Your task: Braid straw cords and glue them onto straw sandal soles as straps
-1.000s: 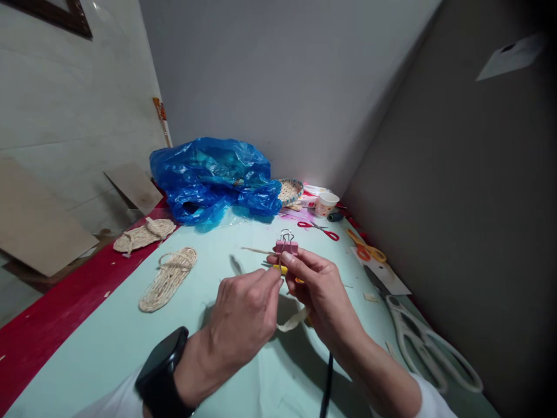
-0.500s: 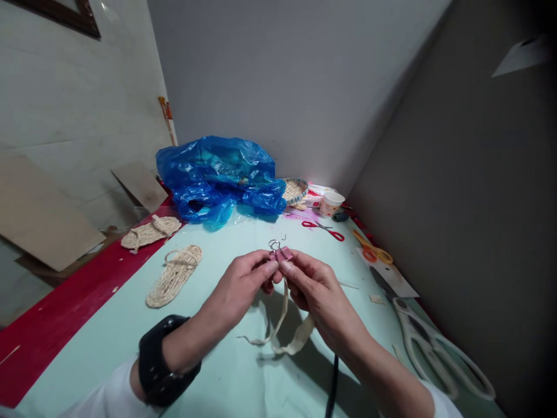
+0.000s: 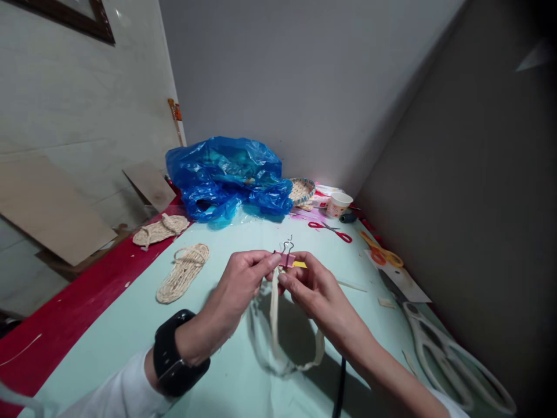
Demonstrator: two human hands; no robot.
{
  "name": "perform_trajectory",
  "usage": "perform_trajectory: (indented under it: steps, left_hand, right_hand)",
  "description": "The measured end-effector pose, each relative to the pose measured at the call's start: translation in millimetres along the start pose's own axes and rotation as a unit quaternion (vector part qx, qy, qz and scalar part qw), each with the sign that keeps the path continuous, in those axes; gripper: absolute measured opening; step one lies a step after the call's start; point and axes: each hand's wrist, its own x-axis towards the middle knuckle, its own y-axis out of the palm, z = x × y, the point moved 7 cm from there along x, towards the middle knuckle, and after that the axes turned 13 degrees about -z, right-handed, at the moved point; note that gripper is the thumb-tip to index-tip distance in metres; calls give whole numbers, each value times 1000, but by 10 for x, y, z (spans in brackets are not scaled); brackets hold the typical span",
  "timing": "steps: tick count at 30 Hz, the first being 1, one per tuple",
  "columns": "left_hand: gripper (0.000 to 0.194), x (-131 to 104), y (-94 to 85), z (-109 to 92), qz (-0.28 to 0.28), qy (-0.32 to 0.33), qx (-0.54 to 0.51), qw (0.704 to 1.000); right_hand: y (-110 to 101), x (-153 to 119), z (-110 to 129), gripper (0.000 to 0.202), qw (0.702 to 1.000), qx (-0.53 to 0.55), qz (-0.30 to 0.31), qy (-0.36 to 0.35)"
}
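Observation:
A pink binder clip (image 3: 285, 259) with upright wire handles is pinched by its left end in my left hand (image 3: 241, 278), thumb on top. From the clip's right side juts a small yellow piece (image 3: 300, 265). My right hand (image 3: 313, 284) is closed just below the clip, thumb and fingers pinching a pale fibre strip (image 3: 274, 316). That strip hangs in a loop over the table, one side coming down from beneath the clip, the other by my right palm. The fingertips of both hands partly hide where strip and clip meet.
Two woven straw sandals (image 3: 183, 273) lie to the left. Behind are a crumpled blue plastic bag (image 3: 228, 177), a woven basket (image 3: 302, 190) and a paper cup (image 3: 339, 204). Red-handled scissors (image 3: 331, 231), orange scissors (image 3: 382, 249) and large white-handled scissors (image 3: 448, 354) lie to the right.
The clip has turned, so its pink face and the yellow piece now show. My right fingers have slid lower and right, off the clip onto the strip. The strip's loop has widened.

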Motion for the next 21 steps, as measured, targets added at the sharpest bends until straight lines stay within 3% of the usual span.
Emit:
perform_trajectory:
  steps: [3, 8, 14, 18, 21]
  left_hand:
    - [31, -7, 5, -68, -4, 21, 16, 1000]
    - [17, -7, -9, -98, -1, 11, 23, 1000]
    - [22, 20, -21, -121, -21, 60, 80, 995]
    - [22, 23, -45, -136, -100, 116, 192, 969]
    - [19, 32, -9, -62, -101, 100, 149, 979]
  right_hand:
    - [-47, 33, 56, 24, 997, -53, -18, -46]
    - [-88, 53, 65, 29, 998, -58, -33, -21]
    - [-151, -11, 167, 29, 982, -145, -88, -81]
    - [-97, -152, 362, 17, 937, -216, -128, -242]
    - [9, -321, 485, 12, 853, -288, -151, -407]
